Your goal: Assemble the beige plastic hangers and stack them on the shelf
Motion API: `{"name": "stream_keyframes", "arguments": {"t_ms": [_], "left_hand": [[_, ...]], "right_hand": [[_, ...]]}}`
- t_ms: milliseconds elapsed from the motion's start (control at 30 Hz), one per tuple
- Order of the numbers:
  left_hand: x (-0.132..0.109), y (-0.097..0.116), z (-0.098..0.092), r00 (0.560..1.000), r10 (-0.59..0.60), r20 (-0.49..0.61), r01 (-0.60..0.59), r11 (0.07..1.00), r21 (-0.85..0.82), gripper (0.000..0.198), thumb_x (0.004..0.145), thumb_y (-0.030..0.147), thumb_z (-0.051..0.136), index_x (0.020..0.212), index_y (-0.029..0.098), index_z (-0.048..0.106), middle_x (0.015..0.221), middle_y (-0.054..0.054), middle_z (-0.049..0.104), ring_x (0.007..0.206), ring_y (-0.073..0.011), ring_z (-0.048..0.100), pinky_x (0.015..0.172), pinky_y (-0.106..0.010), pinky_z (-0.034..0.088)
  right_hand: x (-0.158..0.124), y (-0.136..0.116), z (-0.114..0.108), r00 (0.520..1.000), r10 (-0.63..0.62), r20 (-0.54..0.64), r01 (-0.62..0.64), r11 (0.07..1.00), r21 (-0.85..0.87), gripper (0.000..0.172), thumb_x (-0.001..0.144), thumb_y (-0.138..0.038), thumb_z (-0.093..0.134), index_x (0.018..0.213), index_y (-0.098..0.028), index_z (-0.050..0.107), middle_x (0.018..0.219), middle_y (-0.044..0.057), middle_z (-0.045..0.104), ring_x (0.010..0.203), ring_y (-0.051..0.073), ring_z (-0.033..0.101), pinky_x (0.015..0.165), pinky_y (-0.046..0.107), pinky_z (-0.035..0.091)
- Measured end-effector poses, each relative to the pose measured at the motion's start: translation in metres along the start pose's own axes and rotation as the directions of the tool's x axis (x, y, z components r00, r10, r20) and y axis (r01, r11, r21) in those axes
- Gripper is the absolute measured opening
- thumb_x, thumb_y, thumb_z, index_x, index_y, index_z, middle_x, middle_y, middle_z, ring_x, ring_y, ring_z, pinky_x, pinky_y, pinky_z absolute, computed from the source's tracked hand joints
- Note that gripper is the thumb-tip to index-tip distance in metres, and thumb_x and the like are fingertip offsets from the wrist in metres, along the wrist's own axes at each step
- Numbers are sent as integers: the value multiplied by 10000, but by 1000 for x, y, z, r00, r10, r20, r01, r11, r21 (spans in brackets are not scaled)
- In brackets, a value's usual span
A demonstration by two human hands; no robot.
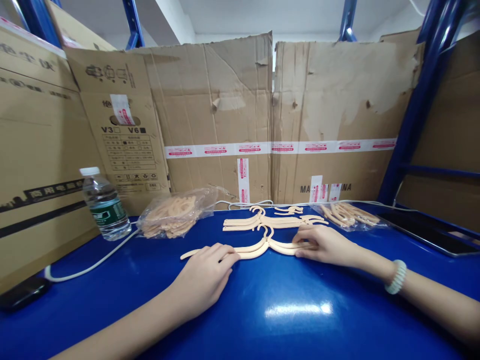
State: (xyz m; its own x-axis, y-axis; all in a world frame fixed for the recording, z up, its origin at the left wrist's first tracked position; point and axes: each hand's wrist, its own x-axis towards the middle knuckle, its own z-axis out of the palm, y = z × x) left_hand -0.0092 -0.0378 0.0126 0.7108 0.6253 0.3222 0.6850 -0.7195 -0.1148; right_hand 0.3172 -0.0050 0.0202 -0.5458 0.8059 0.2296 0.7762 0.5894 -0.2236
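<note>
Two cream-coloured hangers [252, 251] lie close together on the blue table [240, 310], their hooks pointing away from me. My left hand [208, 272] is closed round their left arm, whose tip sticks out past the fingers. On the right arm of the same hangers, my right hand [318, 243] grips with thumb and fingers pressed together. Just behind them lie more hangers [240, 222], stacked flat, with small cream hook pieces [288, 210] at their back right.
A clear bag of cream pieces [176, 212] and a water bottle [107, 207] stand at the left. Another bag [348, 214] and a dark tablet [431, 232] lie at the right. A black object [24, 294] sits front left. Cardboard [217, 115] walls the back.
</note>
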Motion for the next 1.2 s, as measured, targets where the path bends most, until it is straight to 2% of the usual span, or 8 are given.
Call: {"name": "stream_keyframes", "arguments": {"t_ms": [300, 1000, 1100, 1200], "left_hand": [[-1, 0, 0, 1000, 27, -9, -27, 999, -26, 333, 893, 90, 392, 1150, 214, 563, 1149, -72, 623, 976, -233, 592, 811, -398, 494], [0, 0, -2, 996, 55, -73, -60, 996, -64, 283, 868, 126, 438, 1090, 216, 588, 1124, -73, 632, 965, -222, 599, 807, -375, 483], [3, 1, -3, 989, 68, -128, -76, 995, -59, 277, 872, 131, 444, 1084, 218, 600, 1108, -71, 647, 958, -222, 610, 788, -371, 495], [-1, 7, -11, 952, 122, -279, -153, 984, -90, 278, 882, 119, 458, 1100, 231, 588, 1044, -50, 678, 917, -198, 628, 787, -358, 505]], "right_hand": [[-2, 0, -5, 999, 13, 29, -13, 1000, -26, 291, 826, -468, 605, 876, -191, 678, 833, 56, 661, 745, 202, 590, 609, 274, 391], [-3, 3, -3, 1000, 11, 14, -10, 1000, -12, 236, 835, -424, 615, 900, -204, 669, 938, 57, 653, 830, 217, 609, 687, 293, 437], [-3, 3, -2, 1000, 5, 17, -5, 1000, -14, 246, 841, -433, 607, 901, -204, 671, 939, 60, 653, 823, 218, 613, 692, 298, 440], [-2, 3, -2, 1000, 6, 14, -6, 1000, -30, 244, 841, -433, 607, 902, -206, 672, 940, 61, 653, 827, 222, 615, 694, 298, 441]]}}
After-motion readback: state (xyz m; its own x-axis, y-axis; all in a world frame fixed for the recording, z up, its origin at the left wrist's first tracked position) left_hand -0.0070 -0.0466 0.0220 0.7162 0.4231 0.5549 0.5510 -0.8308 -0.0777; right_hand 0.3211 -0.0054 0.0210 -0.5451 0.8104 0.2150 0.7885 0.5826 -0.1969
